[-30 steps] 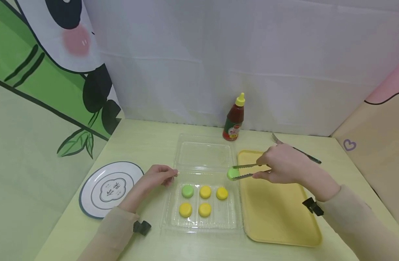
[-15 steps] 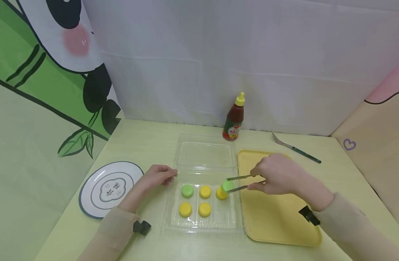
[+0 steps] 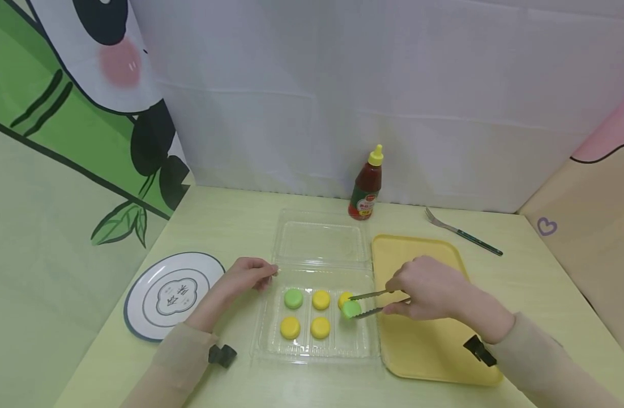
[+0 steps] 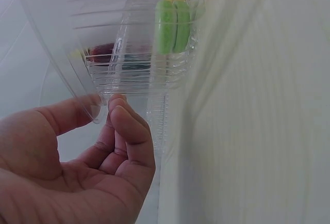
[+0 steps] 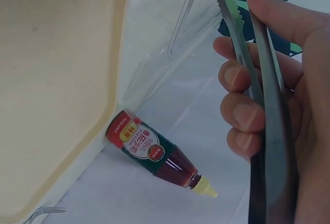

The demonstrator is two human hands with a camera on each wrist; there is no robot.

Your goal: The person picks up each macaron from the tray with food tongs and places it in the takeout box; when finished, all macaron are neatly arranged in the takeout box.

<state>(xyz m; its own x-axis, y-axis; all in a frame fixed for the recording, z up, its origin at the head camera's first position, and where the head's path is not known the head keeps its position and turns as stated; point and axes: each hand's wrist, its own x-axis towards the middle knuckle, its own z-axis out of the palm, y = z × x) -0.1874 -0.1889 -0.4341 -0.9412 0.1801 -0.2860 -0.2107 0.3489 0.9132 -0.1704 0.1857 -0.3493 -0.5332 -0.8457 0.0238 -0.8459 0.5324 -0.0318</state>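
Note:
My right hand grips metal tongs, whose serrated tips pinch a green macaron. That macaron is over the right side of a clear plastic container and partly covers a yellow macaron in the head view. Its lid lies folded back. My left hand pinches the container's left edge near the hinge between thumb and fingertips. Another green macaron sits in the back left, beside a yellow macaron. Two yellow macarons are in the front row.
A yellow tray lies right of the container, under my right hand. Behind it is a fork with a dark handle. A sauce bottle stands near the back wall. At the left is a white plate with a blue rim.
My right hand has moved toward me and slightly left, carrying the green macaron in the tongs from beyond the back row to in front of its right yellow macaron. The left hand stays put.

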